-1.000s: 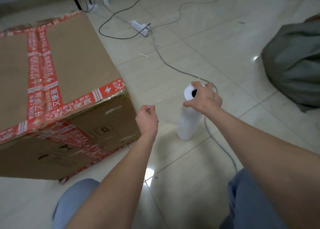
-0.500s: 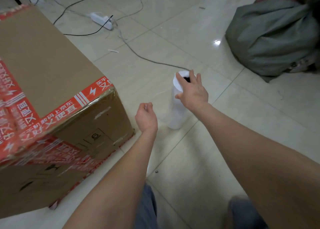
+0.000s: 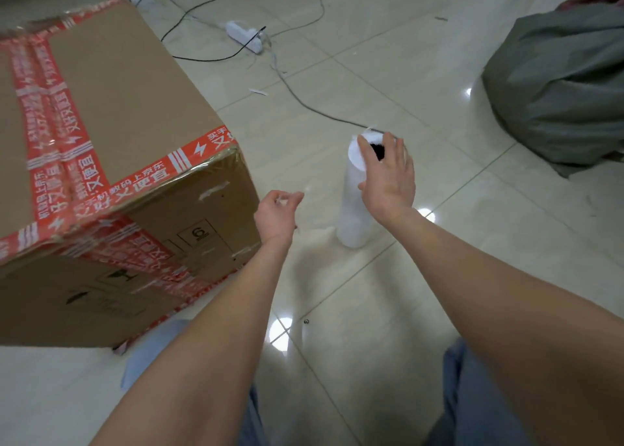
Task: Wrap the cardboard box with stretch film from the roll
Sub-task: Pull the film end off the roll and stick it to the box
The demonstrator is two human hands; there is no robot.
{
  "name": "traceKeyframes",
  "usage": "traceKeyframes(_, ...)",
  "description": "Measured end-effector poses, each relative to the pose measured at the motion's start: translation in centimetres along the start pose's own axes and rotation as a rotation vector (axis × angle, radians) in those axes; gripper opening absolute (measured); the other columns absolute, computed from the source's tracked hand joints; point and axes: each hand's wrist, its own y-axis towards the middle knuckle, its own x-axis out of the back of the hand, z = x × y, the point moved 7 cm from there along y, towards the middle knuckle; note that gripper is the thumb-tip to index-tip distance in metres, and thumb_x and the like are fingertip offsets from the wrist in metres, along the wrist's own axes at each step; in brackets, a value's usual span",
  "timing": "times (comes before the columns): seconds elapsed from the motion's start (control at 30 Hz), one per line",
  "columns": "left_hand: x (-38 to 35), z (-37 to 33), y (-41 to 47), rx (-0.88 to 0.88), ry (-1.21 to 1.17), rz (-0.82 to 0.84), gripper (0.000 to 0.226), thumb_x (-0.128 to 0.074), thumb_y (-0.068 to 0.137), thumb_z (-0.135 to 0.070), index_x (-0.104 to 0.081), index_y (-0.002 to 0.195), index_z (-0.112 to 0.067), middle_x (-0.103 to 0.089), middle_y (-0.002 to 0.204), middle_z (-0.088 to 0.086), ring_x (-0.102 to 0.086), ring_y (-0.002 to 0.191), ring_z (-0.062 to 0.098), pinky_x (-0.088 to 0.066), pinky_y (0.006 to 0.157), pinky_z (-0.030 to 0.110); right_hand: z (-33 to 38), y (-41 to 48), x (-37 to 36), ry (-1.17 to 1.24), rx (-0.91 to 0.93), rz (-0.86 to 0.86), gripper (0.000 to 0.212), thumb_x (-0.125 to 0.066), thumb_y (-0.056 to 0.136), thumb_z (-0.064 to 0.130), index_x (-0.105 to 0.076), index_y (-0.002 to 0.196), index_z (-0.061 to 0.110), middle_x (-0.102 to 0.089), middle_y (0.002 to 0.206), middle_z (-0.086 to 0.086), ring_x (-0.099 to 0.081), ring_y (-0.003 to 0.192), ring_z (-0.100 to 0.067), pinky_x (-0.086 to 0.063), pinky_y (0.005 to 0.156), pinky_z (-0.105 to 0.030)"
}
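A large cardboard box point(image 3: 111, 114) with red printed tape stands on the tiled floor at the left. The white stretch film roll point(image 3: 353, 209) stands upright on the floor to the right of the box's near corner. My right hand point(image 3: 388, 179) lies over the roll's top with fingers stretched out, thumb against its side, not clenched. My left hand point(image 3: 277, 212) hovers between box and roll, fingers pinched on a thin, barely visible end of film point(image 3: 282, 200) that faintly leads toward the roll.
A white power strip point(image 3: 244, 37) with black and grey cables point(image 3: 304, 104) lies on the floor behind the roll. A grey-green bag point(image 3: 557, 87) sits at the right. My knees in blue trousers are at the bottom edge.
My right hand has loosened from a closed grip on the roll's top to flat, outstretched fingers. The left hand stays pinched. The camera view swung right and back.
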Motion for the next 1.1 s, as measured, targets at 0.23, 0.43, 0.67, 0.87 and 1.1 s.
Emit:
traceKeyframes(0.23,-0.2,1.1,-1.2,-0.014,0.191,0.038,0.01,-0.064,0.08,-0.01,-0.073,0.086,-0.009,-0.071,0.087,0.009,-0.067,0.083,0.024,-0.05,0.076,0.026,-0.4,-6.9,-4.1,0.128,0.066,0.068,0.029,-0.064,0.086,0.03,-0.054,0.111,0.019,-0.05,0.116,-0.004,-0.047,0.111,-0.025,-0.038,0.086,-0.033)
traceKeyframes(0.43,0.7,1.7,-1.2,-0.014,0.196,-0.054,0.015,-0.068,0.083,-0.02,-0.073,0.089,-0.006,-0.072,0.093,0.008,-0.064,0.086,0.018,-0.039,0.072,0.019,0.4,-6.6,-11.1,0.016,0.052,0.322,0.08,-0.068,0.083,0.044,-0.024,0.146,0.022,-0.034,0.146,0.003,-0.039,0.122,-0.027,-0.037,0.095,-0.035)
traceKeyframes(0.67,1.1,4.0,-0.8,0.018,0.219,-0.112,0.018,-0.063,0.088,-0.022,-0.05,0.079,-0.012,-0.057,0.086,0.009,-0.059,0.077,0.019,-0.038,0.062,0.024,1.9,-7.0,-15.1,-0.086,0.043,0.392,0.029,-0.045,0.094,0.016,-0.062,0.117,0.02,-0.063,0.121,-0.004,-0.051,0.117,-0.025,-0.037,0.091,-0.033)
traceKeyframes(0.87,-1.4,5.7,-1.6,0.223,-0.25,-0.056,0.027,-0.03,0.094,0.009,-0.04,0.082,-0.014,-0.057,0.072,0.011,-0.058,0.04,0.017,-0.046,0.033,0.02,1.3,-10.2,-17.3,0.145,-0.059,0.578,0.034,-0.044,0.092,0.014,-0.065,0.117,0.024,-0.062,0.123,-0.009,-0.058,0.113,-0.028,-0.045,0.09,-0.03)
traceKeyframes(1.1,0.5,5.7,-1.4,0.153,-0.263,-0.134,0.026,-0.045,0.091,0.005,-0.063,0.077,-0.008,-0.061,0.064,0.006,-0.06,0.043,0.007,-0.054,0.048,0.021,3.4,-13.6,-18.2,0.124,0.184,0.909,0.031,-0.05,0.091,0.024,-0.065,0.117,0.027,-0.059,0.127,0.0,-0.055,0.116,-0.024,-0.044,0.093,-0.03)
